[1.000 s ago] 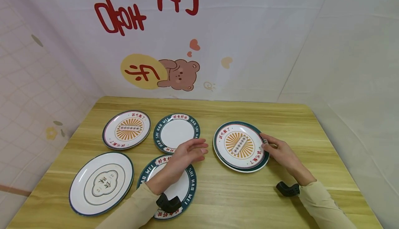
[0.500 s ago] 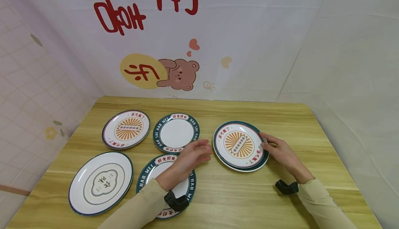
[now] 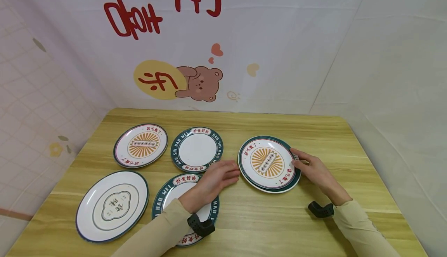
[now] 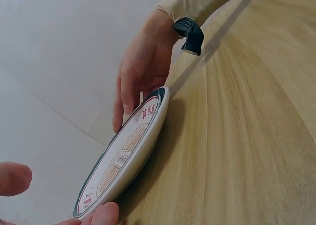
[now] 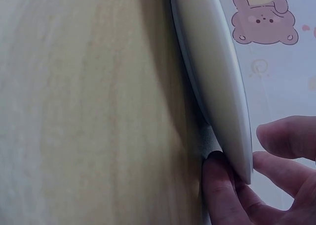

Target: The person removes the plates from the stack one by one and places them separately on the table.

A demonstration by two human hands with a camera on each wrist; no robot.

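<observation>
A white plate with an orange sunburst [image 3: 268, 163] lies on a green-rimmed plate [image 3: 295, 179], right of the table's middle. My right hand [image 3: 319, 177] holds the right edge of these plates; in the right wrist view a finger [image 5: 222, 190] reaches under the rim and the thumb [image 5: 286, 136] is on the upper side. My left hand [image 3: 216, 181] has its fingertips at the left edge, and the left wrist view shows them by the rim, with the thumb [image 4: 15, 178] apart from it. Below my left forearm a larger green-rimmed plate [image 3: 160, 198] is partly hidden.
Another sunburst plate [image 3: 122, 150] lies at the back left, beside a green-rimmed plate [image 3: 197, 150]. An oval-looking white plate with a grey emblem [image 3: 90, 206] sits at the front left, a second rim showing beneath it. A printed cloth wall [image 3: 279, 55] stands behind the wooden table [image 3: 265, 226].
My left hand has moved right, up to the left edge of the sunburst plate. The right hand keeps its place at the right edge, and the plates have hardly shifted.
</observation>
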